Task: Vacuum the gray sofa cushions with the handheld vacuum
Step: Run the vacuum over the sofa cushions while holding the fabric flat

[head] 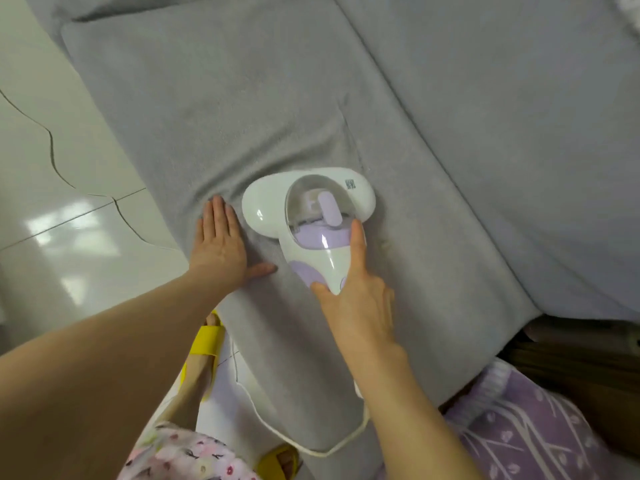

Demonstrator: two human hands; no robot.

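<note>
Careful, you're gripping the vacuum (308, 216) on the cushion (207, 116) with your right hand (353, 296), left hand (218, 240) pressing flat on the cushion; the cord (311, 452) is dangling off the cushion's front edge, probably risking a snag.

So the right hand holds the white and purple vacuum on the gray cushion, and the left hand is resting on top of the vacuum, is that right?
Not quite. The left hand lies flat on the gray cushion, beside the vacuum, not on top of it; the head view shows this. The right hand does hold the white and purple vacuum on the cushion.
</note>
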